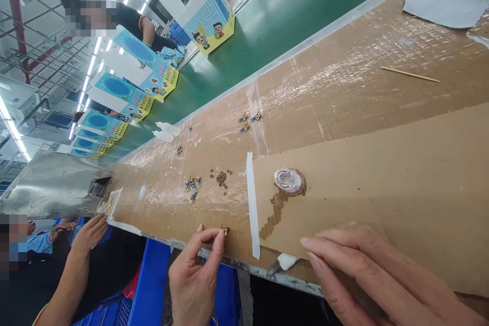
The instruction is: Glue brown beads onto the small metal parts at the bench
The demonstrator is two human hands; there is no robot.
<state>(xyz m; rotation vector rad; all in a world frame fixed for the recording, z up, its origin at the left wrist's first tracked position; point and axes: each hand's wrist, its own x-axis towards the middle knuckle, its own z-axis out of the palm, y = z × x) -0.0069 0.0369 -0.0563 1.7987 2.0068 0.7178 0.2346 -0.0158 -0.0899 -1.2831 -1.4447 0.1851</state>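
My left hand (196,270) is at the table's front edge, thumb and index finger pinched on a tiny gold-coloured figurine (226,231). Only part of the piece shows past the fingertips. To the right, my right hand (362,270) hovers low over the cardboard, thumb and index tips close together; whatever may be between them is too small to make out. Beyond it sits a small clear dish (289,181) of liquid, with a wet brown stain beside it. Left of the dish lie a pile of small brown discs (221,179) and a cluster of blue-and-gold figurines (193,186).
More figurines (249,119), a wooden toothpick (409,74) and white bottles (166,131) lie farther back. White tape (252,206) crosses the cardboard. Behind runs a green belt (290,15) with printed boxes (210,25). A co-worker's hand (91,232) is at left; another person stands across.
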